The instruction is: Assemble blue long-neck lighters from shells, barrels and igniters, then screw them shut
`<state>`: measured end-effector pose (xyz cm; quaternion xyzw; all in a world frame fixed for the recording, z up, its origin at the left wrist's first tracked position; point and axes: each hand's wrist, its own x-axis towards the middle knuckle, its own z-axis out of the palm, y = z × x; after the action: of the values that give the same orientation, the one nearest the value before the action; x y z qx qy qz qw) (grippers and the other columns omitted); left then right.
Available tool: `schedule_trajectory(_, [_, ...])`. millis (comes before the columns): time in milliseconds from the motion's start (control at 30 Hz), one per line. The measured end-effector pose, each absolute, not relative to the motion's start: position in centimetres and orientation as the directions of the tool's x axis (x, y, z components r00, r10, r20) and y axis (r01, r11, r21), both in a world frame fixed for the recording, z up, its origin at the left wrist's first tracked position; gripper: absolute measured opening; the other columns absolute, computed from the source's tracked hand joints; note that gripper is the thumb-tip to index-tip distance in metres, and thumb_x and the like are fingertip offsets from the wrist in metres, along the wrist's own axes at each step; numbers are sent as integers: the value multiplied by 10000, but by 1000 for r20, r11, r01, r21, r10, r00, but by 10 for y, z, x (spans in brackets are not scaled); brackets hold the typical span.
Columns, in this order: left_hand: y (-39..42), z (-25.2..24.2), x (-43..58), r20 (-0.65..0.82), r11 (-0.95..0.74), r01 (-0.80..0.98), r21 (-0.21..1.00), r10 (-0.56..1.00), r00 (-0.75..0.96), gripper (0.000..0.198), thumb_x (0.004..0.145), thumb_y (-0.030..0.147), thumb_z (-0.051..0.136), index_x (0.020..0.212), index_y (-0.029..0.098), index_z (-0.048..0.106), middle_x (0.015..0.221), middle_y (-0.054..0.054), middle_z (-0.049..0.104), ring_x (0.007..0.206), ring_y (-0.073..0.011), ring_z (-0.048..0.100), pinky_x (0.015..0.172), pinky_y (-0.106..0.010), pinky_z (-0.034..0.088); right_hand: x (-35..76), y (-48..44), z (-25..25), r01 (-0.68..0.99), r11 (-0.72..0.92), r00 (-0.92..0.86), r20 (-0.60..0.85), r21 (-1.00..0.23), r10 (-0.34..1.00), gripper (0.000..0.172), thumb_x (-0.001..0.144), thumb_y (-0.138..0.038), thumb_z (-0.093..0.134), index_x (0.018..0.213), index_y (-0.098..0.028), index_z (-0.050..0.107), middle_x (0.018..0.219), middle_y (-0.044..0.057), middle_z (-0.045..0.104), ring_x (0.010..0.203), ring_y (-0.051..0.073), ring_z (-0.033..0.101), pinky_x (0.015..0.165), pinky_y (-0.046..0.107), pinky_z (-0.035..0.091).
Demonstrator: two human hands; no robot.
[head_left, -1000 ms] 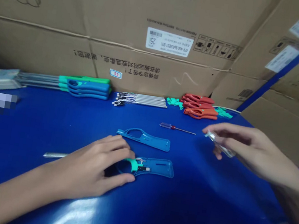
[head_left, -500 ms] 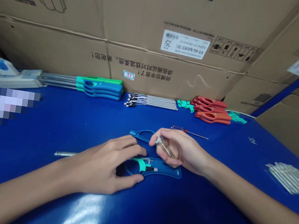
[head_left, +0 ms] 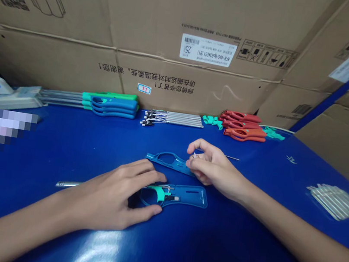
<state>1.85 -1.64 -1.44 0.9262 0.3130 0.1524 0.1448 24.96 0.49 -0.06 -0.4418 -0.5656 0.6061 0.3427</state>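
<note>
My left hand (head_left: 112, 198) lies on the blue table (head_left: 60, 149), its fingers and thumb pinning the near blue lighter half-shell (head_left: 189, 195). That shell carries a green trigger (head_left: 160, 193), and a metal tube (head_left: 66, 184) sticks out to the left from under the hand. My right hand (head_left: 213, 169) is closed around a small clear part (head_left: 194, 155), which is mostly hidden. This hand rests at the right end of a second, empty blue half-shell (head_left: 165, 160). A thin screwdriver (head_left: 232, 157) lies just behind the right hand.
Cardboard boxes (head_left: 188, 41) wall off the back and right. Along the back lie finished teal and blue lighters (head_left: 109, 104), metal tubes with wires (head_left: 173, 118), green triggers (head_left: 210, 120) and orange shells (head_left: 243, 130). A bundle of clear tubes (head_left: 334, 201) sits at the right.
My right hand brought the clear part in from the right to the blue shells, then moved slightly back to the far shell. My left hand stayed on the near shell.
</note>
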Motion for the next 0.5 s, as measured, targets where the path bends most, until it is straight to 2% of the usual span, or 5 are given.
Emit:
schedule_trajectory(167, [-17,-15,18,203,-769,531,357,618,759,339,871,355,600,1176,208,581,1020,-41,627,977,-195,616,849,-308,522,251,7,-4,89,-63,-356,-90,-994,930,280,729,-183,636,891,-228,412,496,-137,371,429,41,263,407,156,198])
schedule_trajectory(267, [-17,-15,18,197,-765,535,358,622,758,347,868,358,604,1182,213,578,1033,-41,626,982,-195,614,855,-313,523,251,7,-2,89,-49,-352,-78,-995,933,316,727,-281,693,885,-224,425,498,-112,445,440,54,335,414,170,214])
schedule_trajectory(367, [-17,-15,18,189,-761,536,366,624,758,344,871,360,601,1181,215,579,1038,-39,627,1001,-195,609,869,-310,520,251,7,0,42,-93,-354,-102,-995,930,267,808,-426,588,880,-222,430,513,-59,541,416,71,365,405,196,212])
schedule_trajectory(500, [-16,-15,18,193,-766,532,360,619,761,340,870,355,603,1177,209,584,1030,-41,630,994,-198,614,866,-316,520,251,9,-1,1,-151,-321,-143,-989,936,183,815,-373,513,870,-227,417,465,-57,529,381,79,347,391,207,195])
